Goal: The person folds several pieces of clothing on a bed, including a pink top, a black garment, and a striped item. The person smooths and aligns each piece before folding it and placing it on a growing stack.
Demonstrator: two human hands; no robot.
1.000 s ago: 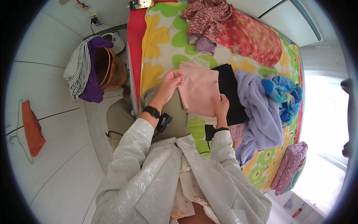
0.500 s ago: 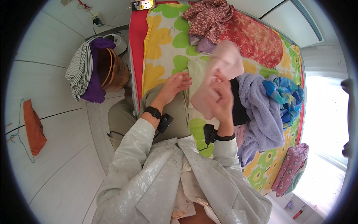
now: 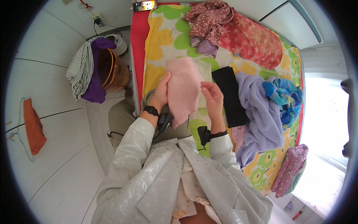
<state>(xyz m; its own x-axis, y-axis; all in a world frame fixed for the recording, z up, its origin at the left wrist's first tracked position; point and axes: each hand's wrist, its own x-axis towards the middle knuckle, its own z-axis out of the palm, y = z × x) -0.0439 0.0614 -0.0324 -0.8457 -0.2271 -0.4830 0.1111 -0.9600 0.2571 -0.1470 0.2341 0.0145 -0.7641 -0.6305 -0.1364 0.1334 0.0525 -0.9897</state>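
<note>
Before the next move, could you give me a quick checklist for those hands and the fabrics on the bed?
1. Left hand holding the soft pale pink cloth: ok, at its left edge.
2. Right hand gripping the cloth: cannot tell; fingertips meet its right edge.
3. Flat black rectangular fabric apart from the pink cloth: ok.
4. Fluffy lavender fleece neatly folded: not ok, bunched.
5. Pink cloth's underside smooth: cannot tell, hidden.

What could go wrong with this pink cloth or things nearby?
The pink cloth could slump: the left hand has its side, but neither hand holds its lower end. The right hand, close to the black cloth, might nudge it. The phone near the bed's edge could perhaps get knocked off.
</note>
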